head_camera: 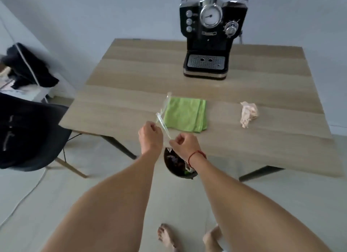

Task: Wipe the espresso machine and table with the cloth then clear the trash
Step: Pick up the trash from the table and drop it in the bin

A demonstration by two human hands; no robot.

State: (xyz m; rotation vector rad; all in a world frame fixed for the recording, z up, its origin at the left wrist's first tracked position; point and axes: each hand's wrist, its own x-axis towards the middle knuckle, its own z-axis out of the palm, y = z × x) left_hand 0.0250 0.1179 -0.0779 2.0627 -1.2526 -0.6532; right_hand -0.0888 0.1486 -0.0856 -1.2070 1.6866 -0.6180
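A clear plastic wrapper is stretched between my two hands above the table's near edge. My left hand pinches its upper left part, and my right hand pinches its lower end. A folded green cloth lies flat on the wooden table, just beyond the hands. A crumpled paper wad lies to the right of the cloth. The black espresso machine stands at the table's far side. A dark trash bin with rubbish in it sits on the floor below my right wrist.
A black chair stands at the table's left. Dark clothing is piled on a white unit at the far left. A white cable runs along the floor. My bare feet are on the pale floor.
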